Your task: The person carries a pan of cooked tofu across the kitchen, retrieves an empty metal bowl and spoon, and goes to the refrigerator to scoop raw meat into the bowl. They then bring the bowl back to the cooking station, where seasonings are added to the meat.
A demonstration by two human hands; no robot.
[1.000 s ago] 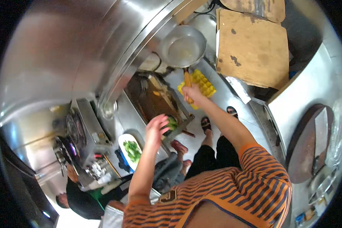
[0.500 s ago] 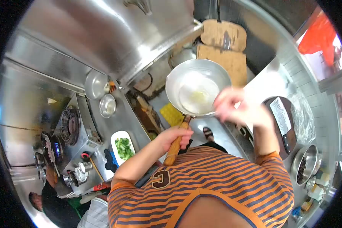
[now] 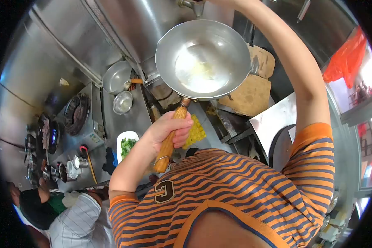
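My left hand [image 3: 169,133] is closed round the wooden handle of a silver saucepan [image 3: 235,51]. The pan is held up in front of me, its open top facing the camera, and a little pale yellowish stuff shows in its bottom. Just beyond the pan's far rim is a metal tap [image 3: 196,7] on the steel wall. My right arm reaches up and forward past the pan to that tap. Only a sliver of my right hand [image 3: 220,2] shows at the top edge, so its fingers are hidden.
Left on the steel counter are another saucepan [image 3: 113,80], a metal bowl [image 3: 122,103] and a white dish [image 3: 120,153] of greens. Cutting boards [image 3: 250,97] stand beyond a gap. At right is a round dark board [image 3: 280,146]. Another person [image 3: 80,215] is at lower left.
My left hand has raised the saucepan forward, nearer the tap. My right hand has left the pan's right rim and swung up to the tap at the top edge.
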